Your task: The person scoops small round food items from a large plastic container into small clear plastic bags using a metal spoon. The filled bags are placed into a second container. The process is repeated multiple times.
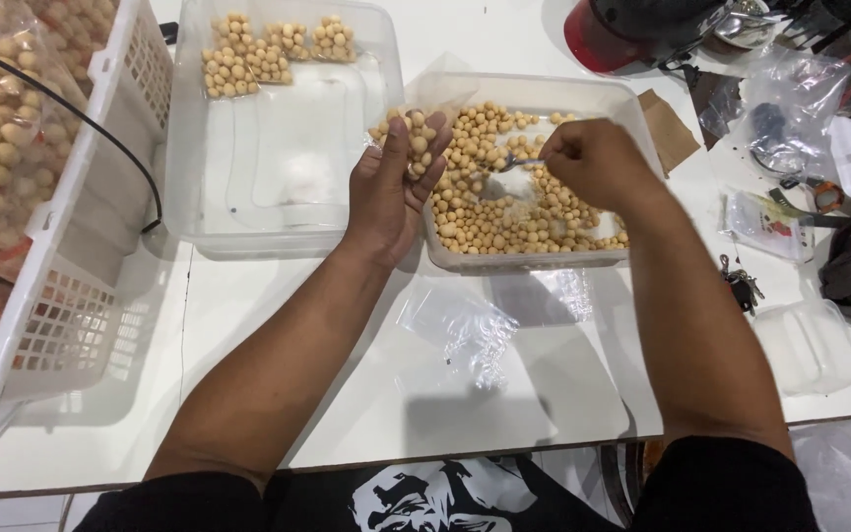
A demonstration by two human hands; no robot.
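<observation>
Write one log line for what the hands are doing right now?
left hand: holds small bag of balls | right hand: holds spoon in tray of balls | table: empty bags

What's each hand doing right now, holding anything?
Left hand: closed around a small clear bag of round yellow balls.
Right hand: closed on a spoon dipped into the tub of balls.
</observation>
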